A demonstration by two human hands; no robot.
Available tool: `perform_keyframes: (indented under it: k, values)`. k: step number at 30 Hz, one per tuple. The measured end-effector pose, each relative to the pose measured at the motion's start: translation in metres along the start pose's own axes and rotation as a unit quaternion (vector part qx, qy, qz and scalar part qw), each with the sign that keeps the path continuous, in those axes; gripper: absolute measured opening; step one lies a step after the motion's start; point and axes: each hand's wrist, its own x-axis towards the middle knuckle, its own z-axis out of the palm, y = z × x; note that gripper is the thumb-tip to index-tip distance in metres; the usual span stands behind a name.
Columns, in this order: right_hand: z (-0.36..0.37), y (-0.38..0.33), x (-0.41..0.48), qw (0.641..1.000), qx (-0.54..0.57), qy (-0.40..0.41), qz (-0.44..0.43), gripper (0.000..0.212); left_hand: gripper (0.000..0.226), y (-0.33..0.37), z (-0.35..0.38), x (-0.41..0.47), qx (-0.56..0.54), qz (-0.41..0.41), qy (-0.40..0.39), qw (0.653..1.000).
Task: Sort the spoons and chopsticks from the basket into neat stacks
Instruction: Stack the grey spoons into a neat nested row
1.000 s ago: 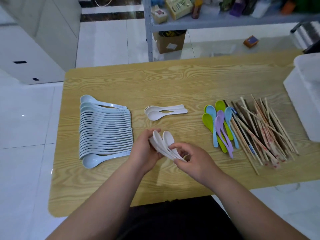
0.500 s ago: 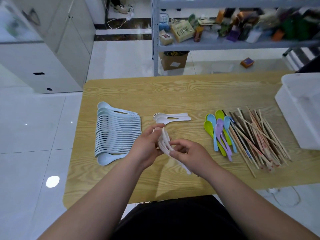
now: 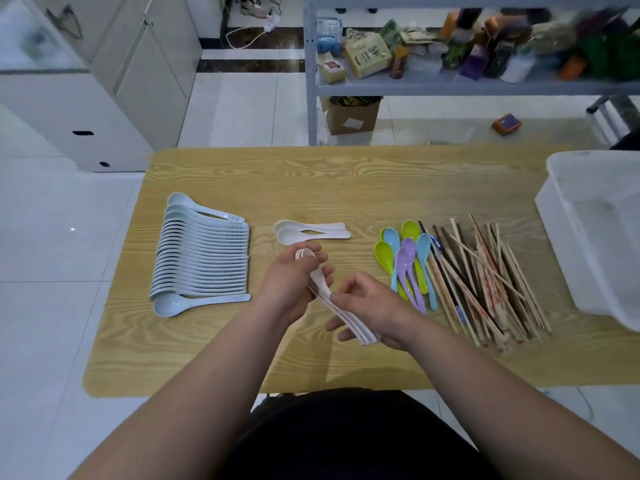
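Note:
A bundle of white spoons (image 3: 323, 294) is held over the middle of the wooden table (image 3: 346, 178). My left hand (image 3: 289, 285) grips the bowls, my right hand (image 3: 372, 306) holds the handles. A long row of pale blue spoons (image 3: 202, 258) lies on the left. A few white spoons (image 3: 308, 232) lie nested just beyond my hands. Coloured spoons (image 3: 405, 261) in green, blue and purple lie to the right, next to a heap of wooden chopsticks (image 3: 485, 282). The white basket (image 3: 595, 237) stands at the right edge.
Beyond the table a metal shelf (image 3: 450, 81) holds boxes and packets, with a cardboard box (image 3: 351, 114) on the floor under it. White cabinets (image 3: 104, 81) stand at the far left. A small orange box (image 3: 506, 123) lies on the tiled floor.
The fanned white spoons have been gathered into one tight bundle, turned edge-on between both hands. The camera has tilted up, so the table sits lower in view.

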Motion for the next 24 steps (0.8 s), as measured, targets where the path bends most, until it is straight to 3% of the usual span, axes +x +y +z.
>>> perform_keyframes:
  k: [3,8,11,13,18,24]
  values:
    - [-0.027,0.005,-0.009,0.991,0.026,-0.067,0.111,0.029,0.029,-0.006,0.016,0.004,-0.04,0.015,0.042,0.998]
    - [-0.055,0.017,-0.001,0.989,0.031,-0.089,0.113,0.029,0.037,-0.019,0.031,0.001,-0.055,0.031,0.07,0.996]
    - [-0.066,0.018,0.007,0.99,-0.115,-0.054,0.061,0.022,0.037,-0.029,0.021,0.003,0.02,0.034,0.081,0.996]
    - [-0.072,0.018,0.012,0.959,-0.282,-0.022,0.003,0.022,0.035,-0.036,0.009,0.003,0.13,0.046,0.099,0.985]
    - [-0.076,0.036,0.044,0.866,-0.484,0.011,-0.124,0.026,0.022,-0.049,-0.018,0.013,0.386,0.077,0.13,0.91]
    - [-0.063,0.06,0.091,0.816,-0.532,0.079,-0.21,0.032,0.026,-0.06,-0.051,0.059,0.537,0.171,0.112,0.818]
